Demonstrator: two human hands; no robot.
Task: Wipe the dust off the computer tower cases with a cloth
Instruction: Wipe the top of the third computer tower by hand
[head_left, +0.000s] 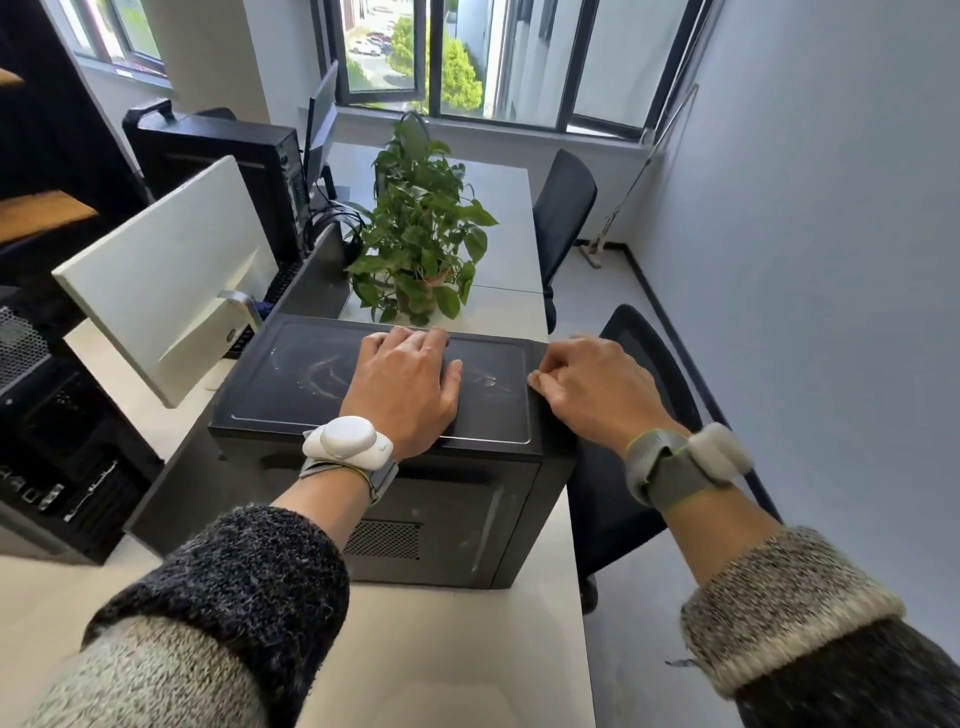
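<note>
Seen from the head camera, a black computer tower case (291, 384) stands upright on a white desk (441, 649), near its right edge. Pale smears of dust streak the case's top panel. The left hand (405, 384) lies flat on that top, palm down, fingers straight and close together, their tips at the far edge. The right hand (592, 384) sits at the top's right edge with its fingers curled and its thumb touching the edge; whether it grips the case cannot be told.

Just behind the case is a potted plant (421, 234), and to its left the back of a white monitor (166, 270). A second black tower (218, 171) stands farther back on the left. A black office chair (639, 467) is beside the desk on the right.
</note>
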